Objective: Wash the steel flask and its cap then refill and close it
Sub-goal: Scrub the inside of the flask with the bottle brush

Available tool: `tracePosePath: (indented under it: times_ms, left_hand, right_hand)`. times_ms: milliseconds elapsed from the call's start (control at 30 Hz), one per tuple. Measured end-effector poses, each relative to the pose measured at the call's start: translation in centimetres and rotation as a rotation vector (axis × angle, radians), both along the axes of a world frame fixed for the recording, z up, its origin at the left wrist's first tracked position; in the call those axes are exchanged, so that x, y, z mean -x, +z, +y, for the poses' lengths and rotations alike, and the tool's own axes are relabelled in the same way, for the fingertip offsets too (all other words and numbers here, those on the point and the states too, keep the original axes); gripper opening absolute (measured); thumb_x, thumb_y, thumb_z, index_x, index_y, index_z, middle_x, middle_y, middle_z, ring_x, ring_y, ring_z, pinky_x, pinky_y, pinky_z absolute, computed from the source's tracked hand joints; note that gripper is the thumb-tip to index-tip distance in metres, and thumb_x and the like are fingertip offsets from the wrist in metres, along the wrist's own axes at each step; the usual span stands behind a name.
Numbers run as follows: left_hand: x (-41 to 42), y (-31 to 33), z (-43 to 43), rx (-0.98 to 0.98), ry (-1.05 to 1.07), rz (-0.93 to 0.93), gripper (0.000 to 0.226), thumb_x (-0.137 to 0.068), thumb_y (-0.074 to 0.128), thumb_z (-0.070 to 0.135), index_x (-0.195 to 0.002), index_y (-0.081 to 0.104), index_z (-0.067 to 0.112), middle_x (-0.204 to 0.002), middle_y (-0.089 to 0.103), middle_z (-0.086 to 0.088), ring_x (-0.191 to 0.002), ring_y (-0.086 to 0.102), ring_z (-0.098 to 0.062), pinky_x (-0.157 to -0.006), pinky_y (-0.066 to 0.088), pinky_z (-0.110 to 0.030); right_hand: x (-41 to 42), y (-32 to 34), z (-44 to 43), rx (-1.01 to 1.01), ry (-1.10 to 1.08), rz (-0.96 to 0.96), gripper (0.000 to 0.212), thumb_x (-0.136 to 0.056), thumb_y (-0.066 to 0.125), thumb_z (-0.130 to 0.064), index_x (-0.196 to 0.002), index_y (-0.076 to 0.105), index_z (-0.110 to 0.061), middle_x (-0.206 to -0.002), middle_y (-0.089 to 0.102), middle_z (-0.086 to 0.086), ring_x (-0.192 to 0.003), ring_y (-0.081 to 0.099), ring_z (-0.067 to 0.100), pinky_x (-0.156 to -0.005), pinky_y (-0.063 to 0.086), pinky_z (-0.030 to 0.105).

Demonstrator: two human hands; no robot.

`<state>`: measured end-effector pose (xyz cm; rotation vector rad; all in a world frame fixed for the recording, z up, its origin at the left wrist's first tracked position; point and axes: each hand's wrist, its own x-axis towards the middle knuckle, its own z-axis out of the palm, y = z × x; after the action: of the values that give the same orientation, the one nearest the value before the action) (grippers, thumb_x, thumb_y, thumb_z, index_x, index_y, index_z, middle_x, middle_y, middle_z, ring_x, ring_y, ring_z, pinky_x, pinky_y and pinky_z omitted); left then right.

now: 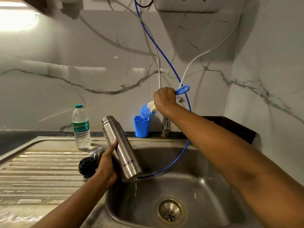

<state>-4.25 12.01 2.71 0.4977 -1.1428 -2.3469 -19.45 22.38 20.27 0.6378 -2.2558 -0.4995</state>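
Observation:
My left hand [107, 165] grips the open steel flask [120, 148], tilted with its mouth up and to the left, over the left rim of the sink [189, 186]. Behind that hand, on the drainboard, lie the black inner stopper [87, 167] and the steel cap [95, 153]. My right hand [165, 97] holds a blue bottle brush [148, 110] by its handle at the back wall. The brush's blue and white bristles hang just above the blue holder cup [141, 126].
A plastic water bottle [81, 126] with a green cap stands at the back of the ribbed drainboard [41, 170]. The tap [166, 125] rises behind the sink. A blue hose [164, 55] and a white hose hang from the wall unit, the blue one ending in the basin.

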Motion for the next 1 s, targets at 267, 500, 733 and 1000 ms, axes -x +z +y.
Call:
tracePosePath:
  times_ms: [267, 500, 733, 1000]
  left_hand:
    - [-0.1, 0.2, 0.1, 0.008, 0.008, -0.015, 0.057, -0.086, 0.06, 0.039, -0.134, 0.039, 0.016, -0.11, 0.059, -0.019, -0.097, 0.06, -0.034, -0.071, 0.051, -0.046]
    - [-0.2, 0.2, 0.2, 0.032, -0.004, -0.02, 0.055, -0.086, 0.059, 0.04, -0.132, 0.04, 0.017, -0.11, 0.06, -0.018, -0.097, 0.06, -0.034, -0.073, 0.051, -0.046]
    - [-0.5, 0.4, 0.8, 0.017, -0.009, -0.008, 0.053, -0.086, 0.059, 0.041, -0.13, 0.045, 0.015, -0.106, 0.062, -0.017, -0.093, 0.062, -0.032, -0.071, 0.05, -0.045]
    - [-0.8, 0.5, 1.6, 0.06, -0.053, 0.005, 0.052, -0.086, 0.056, 0.048, -0.124, 0.052, 0.014, -0.104, 0.064, -0.017, -0.09, 0.063, -0.033, -0.069, 0.05, -0.042]
  right_hand:
    - [-0.8, -1.7, 1.5, 0.09, 0.09, -0.035, 0.019, -0.091, 0.053, -0.01, -0.109, 0.057, -0.006, -0.105, 0.062, 0.009, -0.096, 0.06, 0.022, -0.068, 0.039, 0.029]
    - [-1.4, -2.9, 2.9, 0.177, 0.13, -0.108, 0.022, -0.093, 0.051, -0.009, -0.114, 0.056, -0.002, -0.109, 0.061, 0.012, -0.101, 0.059, 0.025, -0.08, 0.046, 0.031]
    - [-1.0, -5.4, 10.2, 0.546, 0.278, -0.155, 0.019, -0.096, 0.049, -0.021, -0.106, 0.063, -0.013, -0.09, 0.062, 0.001, -0.078, 0.055, 0.015, -0.069, 0.039, 0.026]
    - [-1.0, -11.9, 16.8, 0.777, 0.67, -0.609, 0.023, -0.084, 0.067, -0.014, -0.107, 0.071, -0.014, -0.089, 0.065, -0.002, -0.079, 0.058, 0.011, -0.066, 0.04, 0.012]
